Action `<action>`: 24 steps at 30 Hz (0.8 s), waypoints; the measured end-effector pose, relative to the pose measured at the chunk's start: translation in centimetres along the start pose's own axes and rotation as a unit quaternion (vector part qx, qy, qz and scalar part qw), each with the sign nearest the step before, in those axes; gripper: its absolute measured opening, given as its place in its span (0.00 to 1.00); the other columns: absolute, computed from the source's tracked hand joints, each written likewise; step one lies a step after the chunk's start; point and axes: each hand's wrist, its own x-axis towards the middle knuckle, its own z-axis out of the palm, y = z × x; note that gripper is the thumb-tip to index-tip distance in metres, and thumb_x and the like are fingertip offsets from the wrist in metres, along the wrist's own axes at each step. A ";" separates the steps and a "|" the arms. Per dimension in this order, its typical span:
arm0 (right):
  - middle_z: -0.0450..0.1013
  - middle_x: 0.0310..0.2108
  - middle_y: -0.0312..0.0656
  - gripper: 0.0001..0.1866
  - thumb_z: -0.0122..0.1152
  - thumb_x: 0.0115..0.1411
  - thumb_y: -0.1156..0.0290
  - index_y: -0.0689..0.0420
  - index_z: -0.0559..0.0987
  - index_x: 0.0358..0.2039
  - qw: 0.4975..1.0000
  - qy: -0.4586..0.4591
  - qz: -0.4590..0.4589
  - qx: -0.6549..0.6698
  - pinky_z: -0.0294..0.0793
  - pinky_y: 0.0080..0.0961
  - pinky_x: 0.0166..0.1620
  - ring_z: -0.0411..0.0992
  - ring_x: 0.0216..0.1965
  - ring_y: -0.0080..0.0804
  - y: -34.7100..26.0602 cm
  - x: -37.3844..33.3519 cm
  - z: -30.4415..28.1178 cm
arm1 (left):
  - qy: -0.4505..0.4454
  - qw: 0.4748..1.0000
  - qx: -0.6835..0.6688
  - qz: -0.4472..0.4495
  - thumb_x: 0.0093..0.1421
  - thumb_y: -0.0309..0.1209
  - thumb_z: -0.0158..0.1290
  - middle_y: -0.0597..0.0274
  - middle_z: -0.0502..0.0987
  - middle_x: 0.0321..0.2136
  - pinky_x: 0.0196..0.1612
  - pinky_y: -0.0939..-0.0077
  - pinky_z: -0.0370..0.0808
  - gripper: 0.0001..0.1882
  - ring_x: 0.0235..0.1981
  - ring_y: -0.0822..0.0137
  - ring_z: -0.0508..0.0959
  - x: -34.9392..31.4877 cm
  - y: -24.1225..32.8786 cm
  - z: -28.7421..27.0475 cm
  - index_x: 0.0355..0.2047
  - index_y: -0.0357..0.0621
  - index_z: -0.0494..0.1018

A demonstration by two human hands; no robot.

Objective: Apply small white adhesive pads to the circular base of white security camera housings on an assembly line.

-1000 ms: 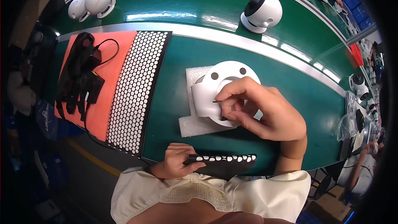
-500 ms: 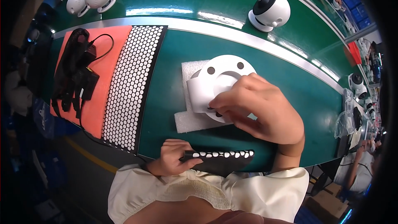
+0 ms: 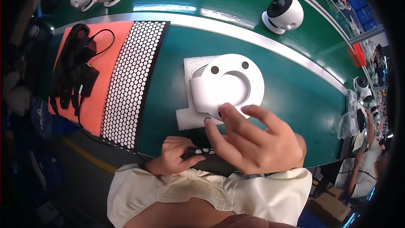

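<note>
Head view: left hand (image 3: 172, 154) pinches a dotted sheet (image 3: 213, 164); right hand (image 3: 261, 143), fingers spread, reaches the white housing (image 3: 202, 95). Even fingertip pressure suits, though contact is unclear.

Just beyond the fingertips of my right grip (image 3: 259, 145) lies a smooth white ring-shaped housing (image 3: 228, 88), its round recess facing up and a curved lobe to the left. Two dark round spots (image 3: 214, 70) mark the rim farthest from that grip; another dark patch shows beside my fingertip. My left grip (image 3: 174, 155) pinches a black sheet (image 3: 213, 165) edged with white dots, tilted nearly edge-on, its far end hidden behind my right grip.
</note>
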 end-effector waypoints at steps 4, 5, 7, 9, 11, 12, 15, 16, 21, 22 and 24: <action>0.69 0.22 0.36 0.11 0.54 0.42 0.77 0.61 0.73 0.30 0.955 0.026 0.157 0.251 0.67 0.23 0.34 0.68 0.25 0.29 3.5 -0.6 -0.5 | 0.005 1.000 0.012 0.018 0.40 0.29 0.61 0.59 0.66 0.10 0.15 0.75 0.64 0.13 0.10 0.61 0.67 -0.3 -0.4 0.0 0.14 0.35 0.68; 0.69 0.22 0.36 0.10 0.56 0.42 0.79 0.61 0.73 0.28 0.926 0.028 0.215 0.308 0.67 0.22 0.31 0.68 0.23 0.28 4.3 -1.0 -1.2 | 0.006 1.000 0.012 0.020 0.40 0.29 0.61 0.59 0.66 0.10 0.15 0.75 0.64 0.13 0.10 0.61 0.67 -0.4 -0.3 -0.1 0.14 0.35 0.68; 0.69 0.21 0.38 0.05 0.56 0.45 0.81 0.63 0.72 0.26 0.849 0.055 0.337 0.404 0.64 0.20 0.23 0.67 0.19 0.28 4.3 -2.3 -1.6 | -0.006 1.000 0.022 -0.007 0.43 0.35 0.58 0.55 0.69 0.12 0.20 0.75 0.68 0.17 0.14 0.58 0.72 -0.8 -0.4 0.0 0.14 0.33 0.67; 0.70 0.19 0.42 0.03 0.54 0.48 0.80 0.64 0.72 0.26 0.771 -0.015 0.410 0.487 0.65 0.21 0.23 0.68 0.19 0.31 4.6 -3.3 -2.4 | -0.014 1.000 0.025 -0.003 0.43 0.35 0.58 0.55 0.69 0.12 0.20 0.75 0.68 0.17 0.14 0.58 0.72 -0.6 -0.3 0.2 0.14 0.33 0.67; 0.70 0.19 0.42 0.02 0.54 0.49 0.80 0.63 0.73 0.26 0.792 -0.008 0.391 0.468 0.66 0.22 0.24 0.69 0.20 0.33 4.4 -3.3 -1.8 | -0.024 0.999 0.033 -0.001 0.43 0.36 0.58 0.55 0.69 0.12 0.19 0.75 0.68 0.17 0.14 0.58 0.72 -0.6 -0.3 0.1 0.14 0.33 0.67; 0.70 0.19 0.43 0.02 0.54 0.49 0.79 0.63 0.73 0.26 0.813 -0.003 0.369 0.450 0.66 0.22 0.24 0.69 0.20 0.35 4.3 -3.3 -1.5 | -0.011 0.999 0.030 0.005 0.41 0.33 0.59 0.56 0.68 0.12 0.19 0.76 0.68 0.15 0.13 0.58 0.71 -0.6 -0.3 0.1 0.15 0.34 0.68; 0.71 0.21 0.45 0.04 0.54 0.48 0.79 0.61 0.74 0.27 0.819 -0.008 0.370 0.438 0.67 0.24 0.25 0.70 0.22 0.39 4.1 -3.2 -1.3 | -0.004 0.999 0.036 0.019 0.39 0.30 0.60 0.56 0.69 0.12 0.19 0.75 0.68 0.13 0.13 0.58 0.70 -0.7 -0.3 0.1 0.16 0.35 0.68; 0.71 0.21 0.45 0.05 0.55 0.47 0.79 0.61 0.74 0.28 0.829 -0.008 0.353 0.433 0.67 0.25 0.25 0.70 0.22 0.40 4.1 -3.4 -0.9 | 0.000 1.000 0.021 -0.002 0.40 0.29 0.60 0.56 0.70 0.14 0.21 0.75 0.69 0.12 0.15 0.59 0.71 -0.9 -0.4 0.1 0.18 0.34 0.69; 0.71 0.21 0.47 0.05 0.54 0.47 0.77 0.60 0.74 0.27 0.843 -0.014 0.335 0.421 0.67 0.29 0.25 0.69 0.22 0.43 3.7 -3.4 -0.7 | 0.002 1.000 0.014 0.002 0.40 0.26 0.59 0.55 0.74 0.23 0.27 0.75 0.70 0.12 0.23 0.60 0.74 0.6 0.6 0.4 0.23 0.31 0.70; 0.71 0.21 0.46 0.04 0.54 0.48 0.76 0.60 0.74 0.27 0.844 -0.019 0.340 0.415 0.67 0.29 0.25 0.69 0.22 0.43 3.6 -3.5 -0.7 | 0.003 1.000 0.010 -0.002 0.39 0.25 0.58 0.55 0.74 0.25 0.29 0.75 0.70 0.12 0.26 0.60 0.74 0.6 0.6 0.4 0.24 0.31 0.71; 0.71 0.21 0.46 0.04 0.54 0.48 0.75 0.60 0.74 0.27 0.844 -0.024 0.346 0.409 0.67 0.30 0.25 0.69 0.22 0.43 3.4 -3.6 -0.7 | 0.003 1.000 0.006 -0.005 0.39 0.24 0.58 0.55 0.74 0.27 0.30 0.75 0.70 0.12 0.28 0.61 0.74 0.6 0.6 0.4 0.25 0.30 0.71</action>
